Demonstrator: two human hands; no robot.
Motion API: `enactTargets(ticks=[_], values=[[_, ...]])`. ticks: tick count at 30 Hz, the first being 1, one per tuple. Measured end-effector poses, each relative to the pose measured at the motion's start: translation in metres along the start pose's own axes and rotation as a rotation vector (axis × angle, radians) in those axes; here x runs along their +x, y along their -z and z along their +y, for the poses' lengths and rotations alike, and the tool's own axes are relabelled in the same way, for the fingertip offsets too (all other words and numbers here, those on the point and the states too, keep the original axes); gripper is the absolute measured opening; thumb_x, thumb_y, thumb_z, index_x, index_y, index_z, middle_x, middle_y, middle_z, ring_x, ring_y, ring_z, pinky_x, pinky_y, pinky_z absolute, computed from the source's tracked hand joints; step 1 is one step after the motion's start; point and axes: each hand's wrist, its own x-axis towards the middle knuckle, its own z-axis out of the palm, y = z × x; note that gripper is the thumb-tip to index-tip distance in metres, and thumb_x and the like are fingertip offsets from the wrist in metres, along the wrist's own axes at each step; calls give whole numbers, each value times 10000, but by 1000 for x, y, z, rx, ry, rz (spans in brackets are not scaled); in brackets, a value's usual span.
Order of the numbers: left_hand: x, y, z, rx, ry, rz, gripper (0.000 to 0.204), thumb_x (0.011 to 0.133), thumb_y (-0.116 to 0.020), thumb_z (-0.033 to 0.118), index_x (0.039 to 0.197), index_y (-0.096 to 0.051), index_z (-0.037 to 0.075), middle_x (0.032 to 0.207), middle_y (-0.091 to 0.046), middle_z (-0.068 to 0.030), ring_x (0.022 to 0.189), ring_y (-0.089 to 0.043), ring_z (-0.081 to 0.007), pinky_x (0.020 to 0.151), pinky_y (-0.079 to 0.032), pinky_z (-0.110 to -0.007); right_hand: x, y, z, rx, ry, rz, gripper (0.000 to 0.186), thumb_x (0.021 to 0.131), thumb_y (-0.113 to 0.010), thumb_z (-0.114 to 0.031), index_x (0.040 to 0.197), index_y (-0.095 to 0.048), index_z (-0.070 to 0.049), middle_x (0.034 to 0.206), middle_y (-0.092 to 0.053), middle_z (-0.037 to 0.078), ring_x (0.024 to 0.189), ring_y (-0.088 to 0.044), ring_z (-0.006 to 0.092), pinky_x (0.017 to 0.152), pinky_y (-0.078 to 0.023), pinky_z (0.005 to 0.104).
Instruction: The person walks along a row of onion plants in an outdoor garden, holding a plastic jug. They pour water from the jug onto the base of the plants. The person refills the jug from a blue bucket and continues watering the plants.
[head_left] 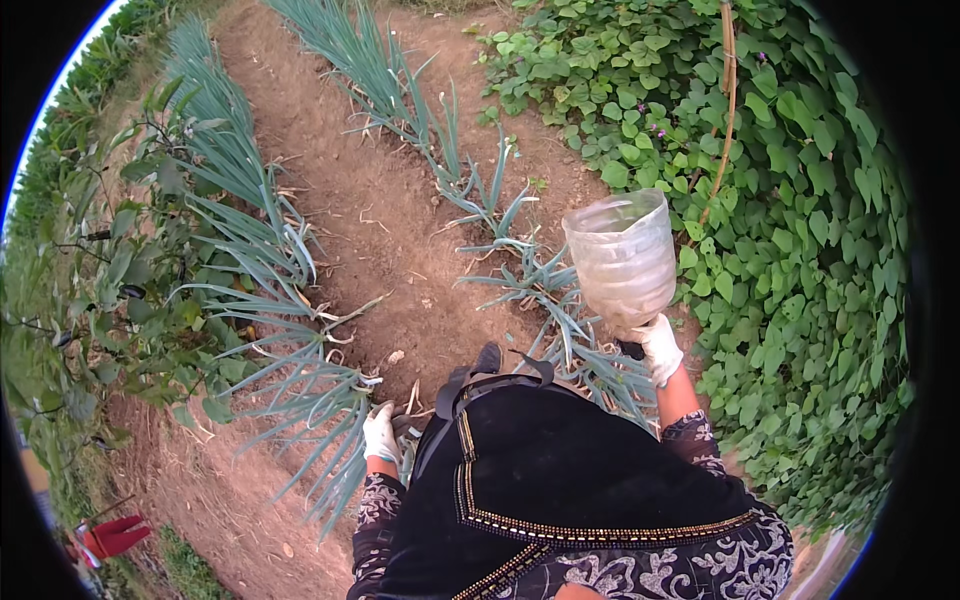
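My right hand [655, 350], in a white glove, grips the bottom of a cloudy, translucent plastic container [618, 260], apparently a large bottle with its top cut off, raised upright over the right row of leafy onion plants [548, 298]. My left hand [388, 430], gloved in white with a darker underside, is down at the near end of the left onion row [330, 400], beside leaves and pale dry stalks. Its fingers are partly hidden there, and I cannot tell whether they hold anything. My dark clothing covers much of the ground below me.
A dirt path [400, 290] runs between the rows. Dense leafy vines [800, 250] climb on the right, near thin poles [727, 100]. Eggplant-like bushes [110, 280] line the left. At the lower left lies or hangs red clothing [115, 535] by a stick, its details unclear.
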Motion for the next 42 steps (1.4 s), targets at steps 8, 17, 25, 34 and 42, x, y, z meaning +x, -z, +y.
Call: enactTargets(ticks=[8,17,25,34,42], values=[[24,-5,18,-79,-24,-80,222,849,-536,150,1035,-513,30,839,-610,-122,618,-616,-207,504,-520,-304,40,-10,-20,-140,-45,66,497,548,-769,-23,1010,-597,33,915,-647,63,772,-589,143,715,-473,275],[17,-4,54,-70,-56,-23,211,858,-519,145,1012,-515,1,855,-614,-139,631,-620,-217,525,-531,-315,74,-30,-34,-297,-131,121,408,547,-752,-4,930,-616,22,786,-638,75,614,-573,145,564,-470,283],[51,-1,67,42,-35,-34,240,847,-534,200,1013,-520,27,848,-621,-113,657,-629,-225,539,-506,-328,77,-34,-27,-5,-28,117,534,538,-769,26,1033,-572,60,923,-642,81,778,-592,153,715,-478,283],[137,-14,107,163,-10,-24,212,828,-525,119,1014,-506,17,790,-598,-117,554,-597,-225,424,-474,-328,100,-71,-45,60,14,128,553,565,-765,8,1070,-544,57,958,-628,91,788,-594,155,713,-475,282],[162,-30,173,163,78,-60,59,812,-503,75,852,-468,49,635,-503,-51,425,-472,-159,329,-346,-289,135,-116,-73,-115,-51,187,539,527,-774,-13,1024,-576,58,926,-643,83,774,-594,144,728,-477,275]])
